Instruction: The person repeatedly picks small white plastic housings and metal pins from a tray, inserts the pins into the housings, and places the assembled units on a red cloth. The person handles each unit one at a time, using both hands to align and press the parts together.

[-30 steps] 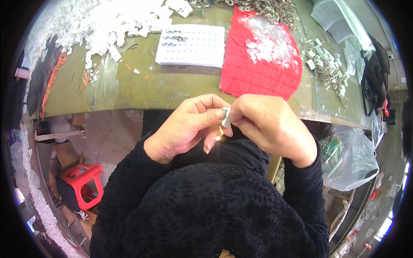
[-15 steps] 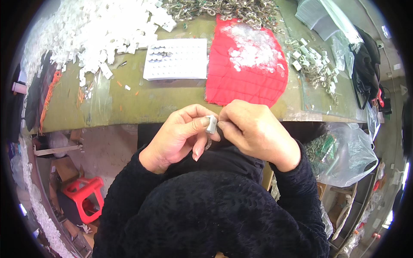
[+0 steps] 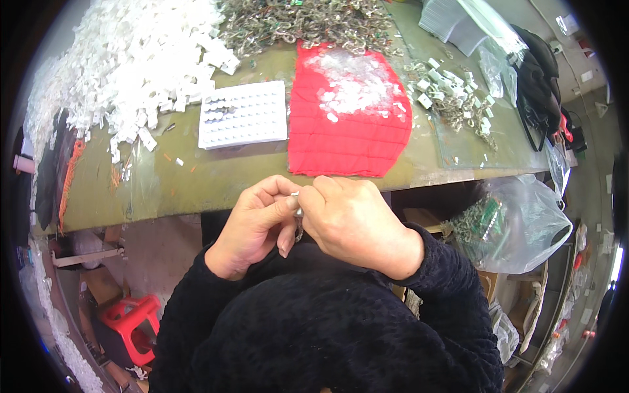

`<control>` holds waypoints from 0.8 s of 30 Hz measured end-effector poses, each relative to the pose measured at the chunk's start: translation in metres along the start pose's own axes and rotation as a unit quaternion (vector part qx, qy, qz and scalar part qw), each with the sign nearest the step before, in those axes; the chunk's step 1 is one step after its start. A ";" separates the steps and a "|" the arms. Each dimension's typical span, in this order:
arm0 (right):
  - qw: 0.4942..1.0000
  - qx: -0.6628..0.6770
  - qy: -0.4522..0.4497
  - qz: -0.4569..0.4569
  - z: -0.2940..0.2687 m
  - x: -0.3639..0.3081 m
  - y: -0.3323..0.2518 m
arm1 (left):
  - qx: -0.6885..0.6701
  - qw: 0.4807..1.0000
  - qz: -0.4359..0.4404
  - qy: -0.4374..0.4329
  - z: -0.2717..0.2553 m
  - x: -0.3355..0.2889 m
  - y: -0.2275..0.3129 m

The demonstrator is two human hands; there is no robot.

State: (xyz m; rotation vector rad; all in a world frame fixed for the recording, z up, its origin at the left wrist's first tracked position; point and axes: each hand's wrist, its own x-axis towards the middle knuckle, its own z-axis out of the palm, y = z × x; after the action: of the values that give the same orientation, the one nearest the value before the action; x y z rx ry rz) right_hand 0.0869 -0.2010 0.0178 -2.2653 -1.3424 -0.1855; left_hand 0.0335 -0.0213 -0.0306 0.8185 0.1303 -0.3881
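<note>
My left hand (image 3: 255, 223) pinches a small white plastic piece (image 3: 298, 211) between thumb and forefinger, just off the table's near edge. Only a sliver of the piece shows; beneath it dangles a short bit that looks like metal chain. Against it presses my right hand (image 3: 360, 223), fingers curled closed, and whatever they hold is hidden behind the knuckles. Beyond my hands a red quilted cloth (image 3: 347, 147) carries a scatter of small clear flakes. To its left lies a white tray (image 3: 242, 137) with rows of small round spots and a few grey bits.
White plastic pieces heap up at the far left (image 3: 144, 59); a metal chain pile (image 3: 308, 26) lies at the back. Right of the cloth is a smaller mixed pile (image 3: 458, 98). A clear plastic bag (image 3: 524, 229) hangs at right; a red stool (image 3: 134, 327) stands lower left.
My right hand has closed in over the white piece and covers most of it, where its face showed before. The whole view has shifted, so the table things sit lower and further left.
</note>
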 end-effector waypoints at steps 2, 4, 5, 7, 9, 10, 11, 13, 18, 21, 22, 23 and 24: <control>1.000 -0.004 0.006 0.021 -0.005 -0.001 0.001 | 0.001 0.999 0.033 -0.006 0.004 0.003 0.006; 0.997 0.048 0.044 0.037 -0.008 0.001 0.002 | -0.012 0.998 0.052 -0.016 0.008 0.009 0.012; 0.994 0.075 0.058 0.051 -0.010 0.002 0.003 | -0.004 0.999 0.046 -0.003 0.011 0.012 0.014; 0.997 0.038 0.061 0.023 -0.011 0.007 0.010 | 0.011 0.999 0.038 0.018 0.016 0.020 0.014; 0.997 0.008 0.072 -0.003 -0.019 0.009 0.027 | 0.055 0.996 0.069 0.020 0.016 0.026 0.016; 0.994 -0.007 0.105 0.016 -0.030 0.007 0.041 | 0.097 0.989 0.103 0.047 0.015 0.028 0.014; 0.989 -0.036 0.130 0.061 -0.042 0.004 0.059 | 0.138 0.978 0.136 0.075 0.013 0.028 0.012; 0.960 -0.111 0.198 0.166 -0.072 0.001 0.102 | 0.261 0.942 0.173 0.124 0.005 0.032 0.010; 0.941 -0.189 0.179 0.215 -0.094 0.031 0.209 | 0.430 0.862 0.235 0.128 -0.010 0.036 -0.005; 0.935 -0.229 0.076 0.259 -0.064 0.071 0.255 | 0.457 0.838 0.265 0.135 -0.012 0.036 -0.009; 0.920 -0.270 0.034 0.283 -0.051 0.081 0.263 | 0.462 0.833 0.272 0.135 -0.013 0.036 -0.010; 0.898 -0.318 0.004 0.304 -0.041 0.088 0.270 | 0.465 0.830 0.274 0.139 -0.013 0.036 -0.010; 0.899 -0.323 0.000 0.294 -0.037 0.091 0.274 | 0.458 0.834 0.272 0.139 -0.014 0.036 -0.010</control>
State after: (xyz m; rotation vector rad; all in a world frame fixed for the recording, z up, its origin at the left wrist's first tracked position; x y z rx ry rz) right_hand 0.3718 -0.2549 -0.0125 -3.1066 -0.5629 -0.4718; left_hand 0.0635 -0.0276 -0.0558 1.8106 -0.0367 0.2636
